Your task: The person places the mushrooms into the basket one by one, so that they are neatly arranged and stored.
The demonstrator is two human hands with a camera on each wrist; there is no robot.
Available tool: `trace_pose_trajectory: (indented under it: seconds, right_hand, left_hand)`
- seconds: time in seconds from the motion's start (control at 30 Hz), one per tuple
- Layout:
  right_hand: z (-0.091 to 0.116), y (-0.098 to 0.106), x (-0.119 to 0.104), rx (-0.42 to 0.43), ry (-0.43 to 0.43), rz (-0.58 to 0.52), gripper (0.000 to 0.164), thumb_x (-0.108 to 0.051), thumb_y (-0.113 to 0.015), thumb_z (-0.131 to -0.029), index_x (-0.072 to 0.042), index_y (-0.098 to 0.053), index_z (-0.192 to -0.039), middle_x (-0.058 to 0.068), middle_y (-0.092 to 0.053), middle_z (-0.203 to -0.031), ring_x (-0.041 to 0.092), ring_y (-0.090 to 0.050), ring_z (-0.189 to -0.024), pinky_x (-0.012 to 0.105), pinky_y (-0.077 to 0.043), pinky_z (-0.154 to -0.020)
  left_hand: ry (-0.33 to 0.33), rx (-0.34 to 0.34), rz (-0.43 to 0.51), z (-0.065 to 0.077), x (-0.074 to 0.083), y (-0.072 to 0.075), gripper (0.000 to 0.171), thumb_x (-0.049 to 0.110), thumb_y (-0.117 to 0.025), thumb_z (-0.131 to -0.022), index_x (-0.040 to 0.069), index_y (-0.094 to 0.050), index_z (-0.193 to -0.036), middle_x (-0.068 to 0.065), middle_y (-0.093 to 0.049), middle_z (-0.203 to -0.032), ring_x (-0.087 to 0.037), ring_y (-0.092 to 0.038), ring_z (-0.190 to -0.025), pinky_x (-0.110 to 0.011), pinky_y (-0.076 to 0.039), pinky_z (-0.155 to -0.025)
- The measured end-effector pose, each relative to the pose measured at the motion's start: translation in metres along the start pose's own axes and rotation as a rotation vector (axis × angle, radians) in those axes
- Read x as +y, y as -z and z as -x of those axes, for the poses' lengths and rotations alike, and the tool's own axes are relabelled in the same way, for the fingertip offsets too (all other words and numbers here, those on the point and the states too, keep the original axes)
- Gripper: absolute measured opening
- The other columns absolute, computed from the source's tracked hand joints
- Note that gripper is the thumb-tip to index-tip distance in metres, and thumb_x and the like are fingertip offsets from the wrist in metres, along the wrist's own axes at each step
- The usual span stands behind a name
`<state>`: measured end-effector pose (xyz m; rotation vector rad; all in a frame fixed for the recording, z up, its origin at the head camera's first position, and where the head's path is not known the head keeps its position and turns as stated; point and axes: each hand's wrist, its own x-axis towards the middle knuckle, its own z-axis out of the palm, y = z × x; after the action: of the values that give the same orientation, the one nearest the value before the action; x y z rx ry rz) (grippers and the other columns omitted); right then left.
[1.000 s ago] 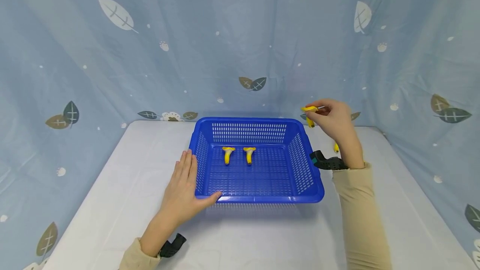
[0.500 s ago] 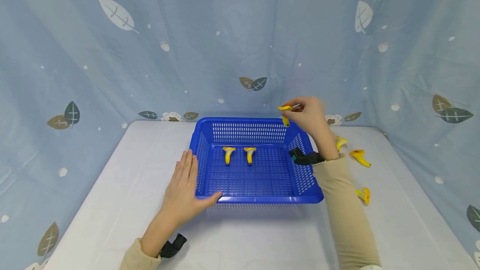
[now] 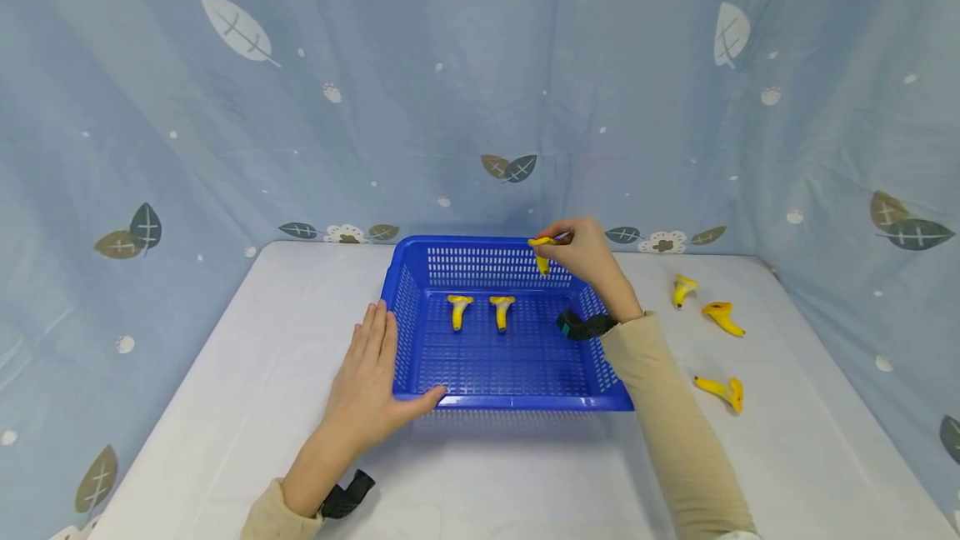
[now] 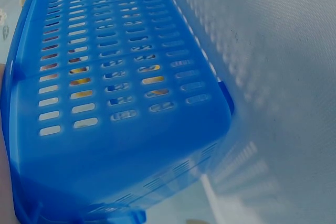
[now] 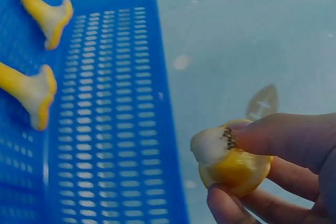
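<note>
While the left hand [image 3: 365,382] rests straight-fingered on the blue basket [image 3: 517,402], the right hand [image 3: 588,258] pinches a yellow mushroom [image 3: 543,263] in its grip toward the worktop's [image 3: 525,486] back edge; two mushrooms [image 3: 502,314] lie inside, three others [image 3: 724,320] near the right edge.

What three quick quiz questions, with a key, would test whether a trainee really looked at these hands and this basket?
1. How many yellow mushroom-shaped pieces lie on the floor of the blue basket?
2. True or false: the left hand holds a yellow piece.
3. What does the right hand pinch?
A) a sleeve cuff
B) a mushroom-shaped piece
C) the basket's rim

Key: 1. Two. 2. False; it rests against the basket. 3. B.
</note>
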<state>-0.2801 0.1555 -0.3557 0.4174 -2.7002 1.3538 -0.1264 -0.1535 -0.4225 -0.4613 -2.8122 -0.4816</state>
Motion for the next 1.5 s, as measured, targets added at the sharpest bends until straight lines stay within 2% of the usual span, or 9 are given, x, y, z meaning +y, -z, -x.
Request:
trace_pose_trajectory:
  seconds: [0.23,0.33,0.67,0.87,1.03,1.37,1.5]
  right_hand:
    - [0.001,-0.008,0.012,-0.009,-0.008,-0.016,0.018,-0.014,-0.071,-0.082,-0.004,-0.072,-0.098,0.013,-0.068,-0.098,0.021,-0.066,-0.075,0.031,-0.052,-0.057]
    - [0.001,-0.01,0.017,-0.019,-0.035,-0.023,0.017,-0.015,-0.071,-0.082,-0.006,-0.072,-0.097,0.011,-0.068,-0.097,0.021,-0.066,-0.076,0.034,-0.053,-0.06]
    - [0.0,-0.018,0.03,-0.058,-0.079,0.091,0.016,-0.017,-0.074,-0.08,-0.006,-0.073,-0.091,0.01,-0.066,-0.096,0.024,-0.063,-0.08,0.036,-0.053,-0.065]
    - [-0.002,-0.022,0.036,-0.125,-0.132,0.168,0.011,-0.014,-0.074,-0.078,-0.007,-0.072,-0.085,0.009,-0.066,-0.093,0.023,-0.058,-0.078,0.034,-0.05,-0.064]
    - [-0.001,-0.025,0.039,-0.189,-0.16,0.228,0.007,-0.011,-0.075,-0.076,-0.006,-0.071,-0.079,0.007,-0.066,-0.084,0.02,-0.056,-0.071,0.03,-0.048,-0.061]
    - [0.0,-0.03,0.042,-0.262,-0.244,0.266,0.01,-0.009,-0.075,-0.077,-0.004,-0.067,-0.076,0.007,-0.065,-0.075,0.017,-0.056,-0.063,0.027,-0.048,-0.054]
    - [0.0,-0.032,0.043,-0.29,-0.251,0.289,0.01,-0.008,-0.075,-0.076,-0.005,-0.066,-0.074,0.007,-0.064,-0.075,0.017,-0.055,-0.061,0.027,-0.046,-0.054]
  left_hand:
    - [-0.013,0.012,-0.003,0.0,0.0,-0.002,0.119,0.076,-0.054,-0.073,-0.008,-0.013,-0.146,-0.019,0.004,-0.156,-0.028,0.007,-0.143,-0.044,-0.008,-0.117]
    - [-0.019,0.016,-0.008,0.0,0.0,-0.003,0.118,0.076,-0.054,-0.073,-0.008,-0.014,-0.146,-0.022,-0.001,-0.155,-0.028,0.007,-0.143,-0.043,-0.007,-0.117]
    - [-0.016,0.022,-0.011,0.001,0.0,-0.003,0.119,0.075,-0.055,-0.072,-0.009,-0.015,-0.146,-0.022,-0.002,-0.155,-0.035,-0.002,-0.143,-0.043,-0.008,-0.117]
    - [-0.014,0.016,-0.016,0.001,0.0,-0.002,0.119,0.075,-0.055,-0.072,-0.009,-0.015,-0.146,-0.021,0.001,-0.155,-0.034,0.0,-0.143,-0.044,-0.008,-0.116]
    - [-0.022,0.025,-0.028,0.001,0.0,-0.003,0.119,0.075,-0.055,-0.072,-0.009,-0.016,-0.146,-0.023,-0.003,-0.155,-0.036,-0.003,-0.143,-0.045,-0.009,-0.116]
    - [-0.038,0.037,-0.02,0.001,-0.001,-0.004,0.118,0.074,-0.055,-0.073,-0.01,-0.016,-0.145,-0.023,-0.002,-0.155,-0.035,-0.002,-0.143,-0.044,-0.008,-0.116]
    - [-0.026,0.016,-0.013,0.001,-0.001,-0.003,0.118,0.076,-0.053,-0.074,-0.009,-0.014,-0.146,-0.021,0.002,-0.155,-0.034,0.0,-0.143,-0.044,-0.007,-0.116]
